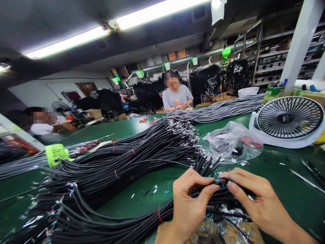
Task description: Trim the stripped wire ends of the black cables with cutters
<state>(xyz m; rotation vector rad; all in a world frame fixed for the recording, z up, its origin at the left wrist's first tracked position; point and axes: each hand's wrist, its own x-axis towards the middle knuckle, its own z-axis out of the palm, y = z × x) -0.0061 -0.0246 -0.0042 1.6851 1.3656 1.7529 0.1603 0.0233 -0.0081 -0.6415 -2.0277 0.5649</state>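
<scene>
Between thumb and fingers, my left hand (191,196) pinches the end of a black cable, just where thin coloured wires (221,180) come out of it. My right hand (256,195) pinches at those orange and blue wires from the other side, its fingertips close to the left ones. Below both hands lie more black cables and a brown board (250,230) with foil scraps and blue wire bits. A large bundle of black cables (122,159), tied with red bands, spreads across the green table (142,195) to the left, its stripped ends showing pale wires.
A white fan (286,118) stands at the right, beside a clear plastic bag (231,139). Tweezers (307,179) lie near the right edge. Grey cables (223,108) run along the back, where a person (177,93) sits. A small green fan (57,154) stands left.
</scene>
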